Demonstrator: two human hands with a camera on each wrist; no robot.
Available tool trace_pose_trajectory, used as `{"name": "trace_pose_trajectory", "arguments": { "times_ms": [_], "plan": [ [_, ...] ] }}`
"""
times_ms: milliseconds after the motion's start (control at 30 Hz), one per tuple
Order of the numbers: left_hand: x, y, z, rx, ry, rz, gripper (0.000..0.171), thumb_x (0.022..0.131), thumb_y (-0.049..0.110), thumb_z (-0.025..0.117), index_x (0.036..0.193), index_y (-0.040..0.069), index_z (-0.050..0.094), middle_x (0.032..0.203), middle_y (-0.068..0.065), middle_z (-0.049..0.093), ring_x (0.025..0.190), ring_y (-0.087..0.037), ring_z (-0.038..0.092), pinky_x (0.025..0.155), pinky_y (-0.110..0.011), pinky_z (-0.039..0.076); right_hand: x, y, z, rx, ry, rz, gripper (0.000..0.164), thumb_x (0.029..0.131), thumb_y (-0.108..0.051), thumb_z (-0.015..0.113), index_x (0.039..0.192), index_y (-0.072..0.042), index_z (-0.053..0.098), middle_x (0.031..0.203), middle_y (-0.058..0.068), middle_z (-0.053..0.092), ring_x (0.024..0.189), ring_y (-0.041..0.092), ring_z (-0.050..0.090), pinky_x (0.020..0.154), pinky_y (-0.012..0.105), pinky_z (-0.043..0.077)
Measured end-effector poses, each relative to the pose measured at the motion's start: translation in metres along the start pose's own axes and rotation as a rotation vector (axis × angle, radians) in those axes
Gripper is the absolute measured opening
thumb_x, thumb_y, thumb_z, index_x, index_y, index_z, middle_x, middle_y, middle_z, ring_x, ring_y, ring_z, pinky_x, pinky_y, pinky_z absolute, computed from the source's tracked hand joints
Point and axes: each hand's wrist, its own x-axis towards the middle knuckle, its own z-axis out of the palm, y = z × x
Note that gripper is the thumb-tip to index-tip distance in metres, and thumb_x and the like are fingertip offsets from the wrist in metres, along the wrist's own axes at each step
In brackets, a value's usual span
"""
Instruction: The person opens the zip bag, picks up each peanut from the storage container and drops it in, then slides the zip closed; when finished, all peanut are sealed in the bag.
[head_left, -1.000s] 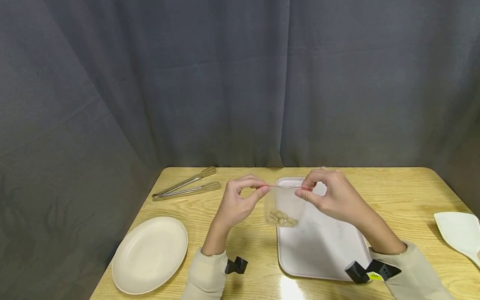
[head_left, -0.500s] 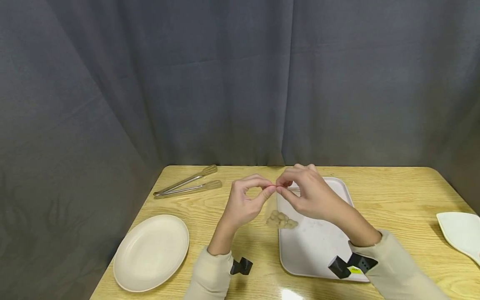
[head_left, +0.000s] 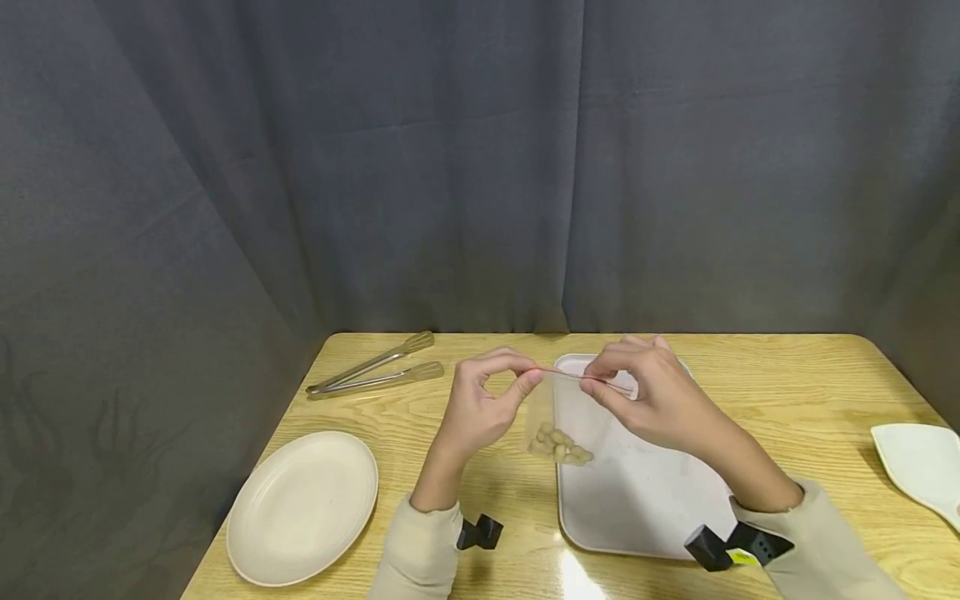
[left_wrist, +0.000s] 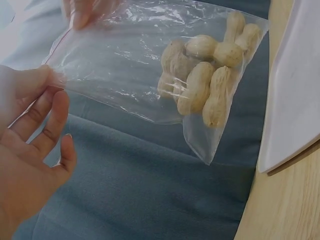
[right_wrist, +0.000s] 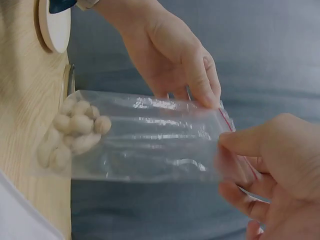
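Observation:
A clear zip-lock bag (right_wrist: 150, 145) with a red line along its top edge hangs between both hands. Several peanuts in their shells (left_wrist: 200, 85) lie at its bottom. My left hand (head_left: 482, 402) pinches the left corner of the bag's top edge between thumb and index finger. With thumb and index finger, my right hand (head_left: 656, 392) pinches the same red-lined edge further right, a short stretch in from its right end. The bag is held up above the table, partly in front of the white tray (head_left: 637, 500) in the head view.
On the left stands a cream oval plate (head_left: 302, 508). Metal tongs (head_left: 375, 371) lie spread behind it. A white spatula-like scoop (head_left: 918, 467) lies at the right edge of the wooden table (head_left: 810, 417). A dark curtain (head_left: 450, 167) closes off the back.
My right hand went left along the bag's top edge until it met the left hand, then moved back right. My left hand stayed at its corner, nearly still.

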Motion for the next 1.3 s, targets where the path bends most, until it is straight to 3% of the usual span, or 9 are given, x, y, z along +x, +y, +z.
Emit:
{"name": "trace_pose_trajectory", "arguments": {
  "times_ms": [300,533,800,967,1100,1200,1300],
  "plan": [
    [0.000,-0.002,-0.002,-0.016,-0.012,0.002,0.007,0.092,0.005,0.071,0.090,0.001,0.076,0.089,-0.006,0.072,0.086,-0.018,0.067,0.080,-0.036,0.054,-0.014,0.008,-0.015,-0.031,0.090,0.012,0.025,0.074,-0.006,0.086,0.071,-0.024,0.068,0.070,-0.022,0.061,0.071,0.003,0.055,0.072,0.032,0.027],
    [-0.002,-0.003,-0.016,-0.010,-0.049,-0.041,0.007,0.092,0.005,0.071,0.092,0.001,0.077,0.092,-0.007,0.073,0.089,-0.018,0.067,0.085,-0.036,0.054,-0.009,0.009,-0.007,-0.035,0.105,0.046,0.030,0.070,-0.010,0.089,0.064,-0.025,0.064,0.064,-0.022,0.055,0.065,0.004,0.047,0.072,0.034,0.028],
    [-0.010,-0.007,-0.060,0.055,-0.300,-0.262,0.006,0.091,0.010,0.074,0.090,0.007,0.079,0.088,-0.003,0.073,0.084,-0.017,0.065,0.087,-0.043,0.050,-0.010,0.010,0.030,0.049,-0.044,0.110,0.024,0.077,-0.015,0.086,0.065,-0.025,0.067,0.066,-0.024,0.057,0.067,0.004,0.052,0.071,0.034,0.032],
    [-0.015,-0.009,-0.078,0.092,-0.457,-0.377,0.009,0.092,0.011,0.072,0.092,0.005,0.079,0.089,-0.002,0.074,0.079,-0.016,0.064,0.073,-0.035,0.052,-0.016,0.010,0.052,0.133,-0.134,0.169,0.020,0.082,-0.016,0.083,0.069,-0.022,0.069,0.068,-0.022,0.058,0.069,0.007,0.052,0.074,0.037,0.032],
    [-0.016,-0.027,-0.077,0.099,-0.498,-0.413,0.009,0.092,0.007,0.071,0.090,0.002,0.079,0.085,-0.005,0.074,0.065,-0.014,0.056,0.058,-0.028,0.045,-0.018,0.022,0.067,0.133,-0.183,0.220,0.016,0.086,-0.016,0.079,0.072,-0.019,0.072,0.067,-0.019,0.058,0.069,0.006,0.052,0.075,0.037,0.036],
    [-0.015,-0.048,-0.068,0.147,-0.461,-0.460,0.010,0.093,0.007,0.070,0.090,0.002,0.078,0.084,-0.004,0.073,0.062,-0.012,0.053,0.055,-0.026,0.042,-0.017,0.041,0.078,0.108,-0.204,0.263,0.015,0.088,-0.015,0.077,0.074,-0.017,0.074,0.067,-0.015,0.060,0.066,0.005,0.053,0.069,0.034,0.042],
    [-0.012,-0.068,-0.058,0.252,-0.415,-0.515,0.010,0.094,0.008,0.069,0.091,0.004,0.078,0.085,-0.002,0.071,0.067,-0.013,0.058,0.057,-0.028,0.048,-0.011,0.062,0.092,0.045,-0.217,0.294,0.014,0.089,-0.015,0.075,0.075,-0.014,0.075,0.067,-0.012,0.062,0.062,0.006,0.053,0.063,0.034,0.043]
  ]
}}
